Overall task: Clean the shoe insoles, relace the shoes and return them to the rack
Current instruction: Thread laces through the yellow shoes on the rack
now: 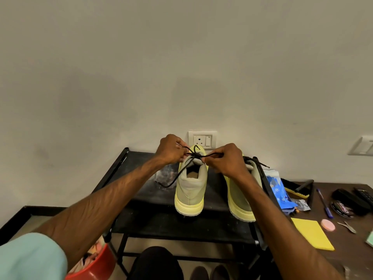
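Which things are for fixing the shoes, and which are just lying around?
For the job: left hand, right hand, black lace, shoe being laced, second shoe, rack.
Just lying about: blue pen, pink disc, metal clippers, red tub.

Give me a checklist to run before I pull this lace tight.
1. Left hand pinches the lace: ok.
2. Right hand pinches the lace: ok.
3. Bow finished on the left shoe: not ok. Only a crossing shows between the hands, and one loose end trails onto the rack.
4. Left shoe stands upright on the rack: ok.
5. Right shoe lace tied: cannot tell, because the right hand covers most of it.
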